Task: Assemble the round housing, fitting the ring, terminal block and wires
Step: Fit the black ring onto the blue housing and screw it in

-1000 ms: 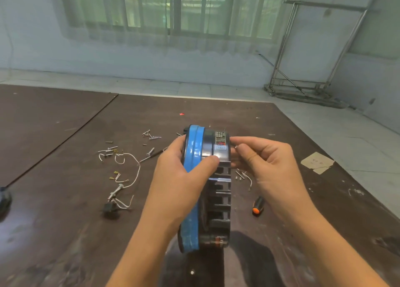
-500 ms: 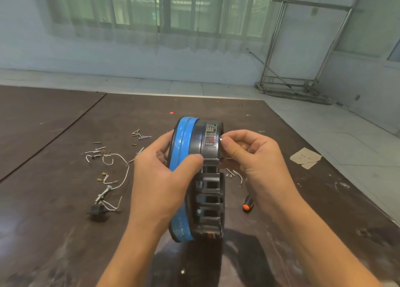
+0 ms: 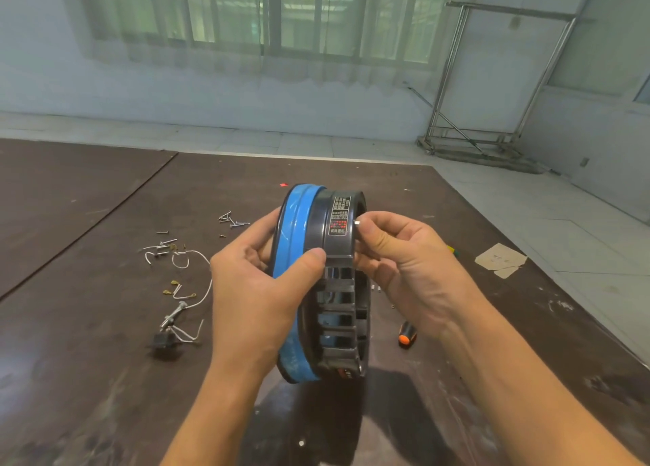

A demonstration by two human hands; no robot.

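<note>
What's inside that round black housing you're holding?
Through the side slots of the housing only shiny glints show. Its wall, the left hand and the right hand hide the rest.

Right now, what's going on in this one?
A person holds the round housing on edge over a dark board. The left hand grips its blue ring side; the right hand pinches a small silver part against the black rim beside the label. Loose screws, white wires and a small black block lie to its left, an orange-ended screwdriver to its right.
</note>
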